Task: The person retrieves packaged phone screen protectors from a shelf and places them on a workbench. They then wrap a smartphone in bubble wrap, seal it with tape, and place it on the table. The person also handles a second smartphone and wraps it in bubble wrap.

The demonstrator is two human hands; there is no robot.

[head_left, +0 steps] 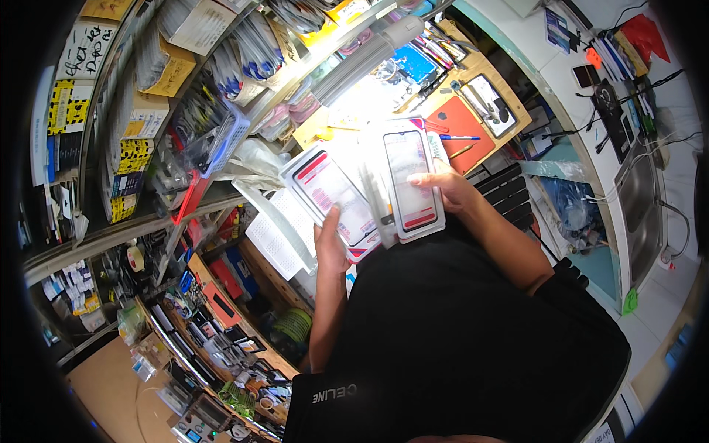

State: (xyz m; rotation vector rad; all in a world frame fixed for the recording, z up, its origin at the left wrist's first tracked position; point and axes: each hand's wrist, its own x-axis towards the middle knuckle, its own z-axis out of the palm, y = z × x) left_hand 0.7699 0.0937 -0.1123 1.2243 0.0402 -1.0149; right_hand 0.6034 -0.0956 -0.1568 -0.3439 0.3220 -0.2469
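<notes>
"Head view: what is showing nearest?"
"Black shirt (473, 332) first, filling the lower middle. Just beyond it, the left hand (331, 247) is gripping the left package (341, 199) at its lower side, thumb lying on the front."

"And the other?"
"The right hand (447, 184) is pinching the right package (408, 159) by its outer side, thumb pressing across the face. Both packs are tilting toward the wearer, side by side, each showing a black phone-shaped outline with a red band. I cannot tell whether they are touching at the bottom."

"What is lying behind them?"
"An orange-red mat (452, 117) is resting on a wooden bench (520, 117), with a blue pen (462, 138) lying on it. Farther up, a tube lamp (369, 63) is glaring over the bench."

"Off to the sides?"
"Cardboard boxes (171, 70) are crowding the left shelves; a metal sink (641, 199) is standing at far right."
</notes>
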